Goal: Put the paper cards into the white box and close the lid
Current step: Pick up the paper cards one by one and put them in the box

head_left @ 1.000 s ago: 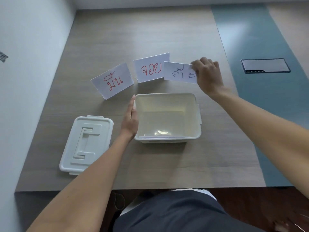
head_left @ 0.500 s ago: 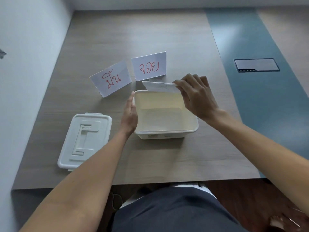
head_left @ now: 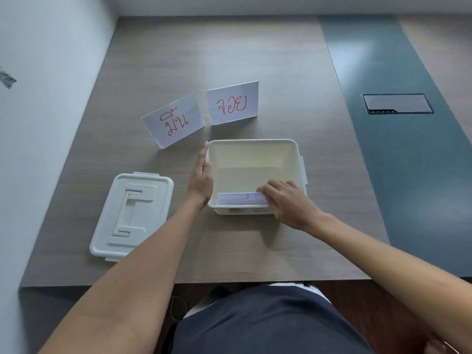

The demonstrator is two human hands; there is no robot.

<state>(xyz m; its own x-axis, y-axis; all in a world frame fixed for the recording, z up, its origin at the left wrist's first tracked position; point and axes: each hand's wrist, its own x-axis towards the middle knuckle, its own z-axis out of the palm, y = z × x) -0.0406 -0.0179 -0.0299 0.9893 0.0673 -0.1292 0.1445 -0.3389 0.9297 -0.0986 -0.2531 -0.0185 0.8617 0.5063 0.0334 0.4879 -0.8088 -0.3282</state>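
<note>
Head view, the only one I have. My right hand (head_left: pixel 286 203) is down at the near wall of the box (head_left: pixel 293 149), fingers curled together onto a card (head_left: pixel 240 198) that lies low inside, along that near wall. I judge the card pinched or pressed at its right end, though the fingertips hide the exact contact, so I cannot tell whether it is let go yet. My left hand (head_left: pixel 203 175) lies flat and open against the box's left wall, fingers straight, gripping nothing, just steadying it.

Two more cards wait on the table (head_left: pixel 229 47) beyond the box: the left card (head_left: pixel 173 121) tilted, just beside the box's far left corner, and the middle card (head_left: pixel 232 103) standing behind the far rim. Both appear to be folded tents bearing red writing. The lid (head_left: pixel 132 213) lies well left of the box, top side up, partly under my left forearm.

On handling, I judge the cards very light, thin and easily creased; a pinch at the top fold or a side edge should lift them, and they will need flattening to lie low. The box looks like light rigid plastic that could slide, hence the bracing hand. The lid is stiff; take it by its long edges.
</note>
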